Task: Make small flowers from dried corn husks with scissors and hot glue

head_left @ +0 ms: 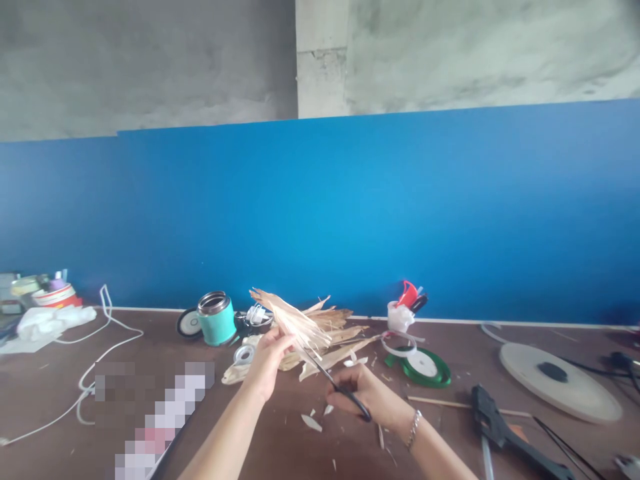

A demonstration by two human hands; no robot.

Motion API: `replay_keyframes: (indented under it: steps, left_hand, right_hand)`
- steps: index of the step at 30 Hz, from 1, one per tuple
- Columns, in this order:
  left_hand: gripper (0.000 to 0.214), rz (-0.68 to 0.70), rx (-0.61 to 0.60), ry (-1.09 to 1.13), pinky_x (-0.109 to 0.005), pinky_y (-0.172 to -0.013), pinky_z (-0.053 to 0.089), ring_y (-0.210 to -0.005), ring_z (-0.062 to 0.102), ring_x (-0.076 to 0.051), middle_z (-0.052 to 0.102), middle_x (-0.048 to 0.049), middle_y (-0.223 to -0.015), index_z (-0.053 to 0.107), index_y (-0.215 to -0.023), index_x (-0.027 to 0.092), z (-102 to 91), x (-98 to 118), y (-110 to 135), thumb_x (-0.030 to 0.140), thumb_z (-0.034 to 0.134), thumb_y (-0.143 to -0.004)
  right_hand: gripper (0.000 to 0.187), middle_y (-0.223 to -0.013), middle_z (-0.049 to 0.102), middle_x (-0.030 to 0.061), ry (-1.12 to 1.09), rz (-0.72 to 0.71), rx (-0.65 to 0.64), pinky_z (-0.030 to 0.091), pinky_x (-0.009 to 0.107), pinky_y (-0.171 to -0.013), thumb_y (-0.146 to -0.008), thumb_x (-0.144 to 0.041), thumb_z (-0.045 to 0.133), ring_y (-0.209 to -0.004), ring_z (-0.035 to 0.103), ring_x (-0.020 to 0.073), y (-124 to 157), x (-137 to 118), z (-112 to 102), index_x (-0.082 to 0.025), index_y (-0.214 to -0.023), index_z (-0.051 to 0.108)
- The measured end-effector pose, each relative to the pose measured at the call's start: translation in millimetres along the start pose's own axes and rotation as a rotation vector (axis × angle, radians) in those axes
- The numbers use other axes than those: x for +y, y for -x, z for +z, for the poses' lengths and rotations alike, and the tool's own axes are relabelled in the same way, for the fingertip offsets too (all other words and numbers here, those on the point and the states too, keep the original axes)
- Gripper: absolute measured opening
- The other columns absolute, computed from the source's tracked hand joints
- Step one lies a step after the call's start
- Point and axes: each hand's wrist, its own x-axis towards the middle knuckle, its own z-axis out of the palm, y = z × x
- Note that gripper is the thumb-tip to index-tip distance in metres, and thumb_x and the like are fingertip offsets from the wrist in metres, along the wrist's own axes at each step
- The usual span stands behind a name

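Pinched in my left hand [267, 363] is a pale dried husk [295, 322], fanned out and frayed along its right edge; it looks like corn husk. My right hand [357, 390] grips a pair of dark-handled scissors [359, 403], whose blades point up and left to the husk's lower edge beside my left fingers. Whether the blades are touching the husk is unclear. Behind and below lie more dried husks [345, 348] in a loose heap. Small cut scraps [311, 423] are scattered on the brown table under my hands.
Left of the husks stand a teal jar [217, 321] without its lid and a tape roll [244, 355]. To the right are a white cup with pens [400, 317], a green ribbon roll [440, 372], a black glue gun [493, 420] and a round lid [585, 393]. A white cable [107, 347] trails left.
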Motion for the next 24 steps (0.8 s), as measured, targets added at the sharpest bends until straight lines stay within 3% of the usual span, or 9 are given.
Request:
replay_keyframes:
  steps: [5,24]
  left_hand:
    - [0.017,-0.005,0.016,-0.05,-0.028,-0.073,0.043,-0.075,0.06,-0.018,0.069,-0.004,-0.078,0.067,-0.082,0.016,-0.1,-0.9,0.8,0.026,0.066,-0.068]
    - [0.019,-0.015,0.04,-0.11,-0.029,-0.074,0.043,-0.075,0.061,-0.019,0.069,-0.0037,-0.074,0.068,-0.081,0.015,0.8,-2.6,1.3,0.028,0.067,-0.066]
  right_hand:
    - [0.021,-0.042,0.046,-0.0062,-0.002,0.033,-0.006,0.026,0.015,-0.034,-0.068,-0.033,0.065,-0.036,0.036,0.0044,-0.1,-0.5,0.6,-0.012,-0.071,0.066]
    - [0.023,-0.043,0.044,-0.0067,0.027,0.019,0.002,0.024,0.015,-0.034,-0.068,-0.035,0.067,-0.036,0.033,0.0035,0.6,-1.6,1.0,-0.012,-0.07,0.066]
